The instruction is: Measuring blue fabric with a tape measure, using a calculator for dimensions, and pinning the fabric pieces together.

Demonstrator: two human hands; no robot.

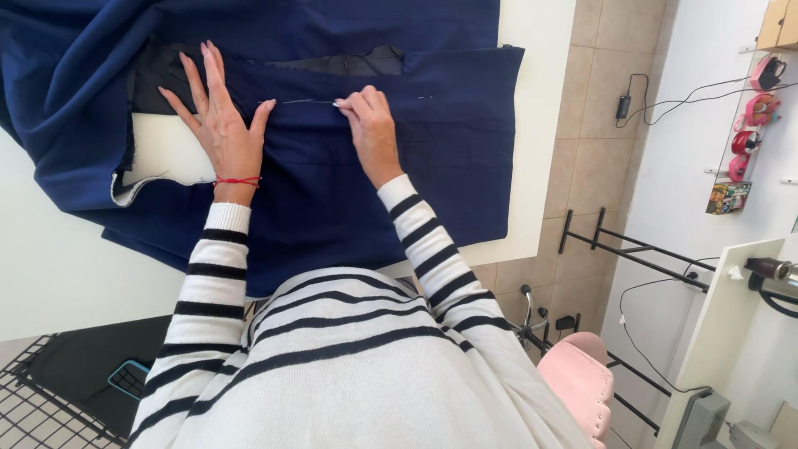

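Note:
A large piece of navy blue fabric [432, 158] lies spread over a white table [58, 266], with a black lining [158, 79] showing near its top. My left hand [218, 120] lies flat on the fabric with its fingers spread, a red thread bracelet at the wrist. My right hand [370, 125] pinches a thin needle or pin [307, 101] at the fabric's seam, its fingers closed on the end. Small pins [424, 98] glint in the cloth to the right of that hand.
A pink padded chair [582, 378] stands at my lower right. A black metal rack [632, 249] lies on the tiled floor. Rolls of tape and cables hang on the white wall [748, 125] at the right. A black wire grid [41, 407] is at the lower left.

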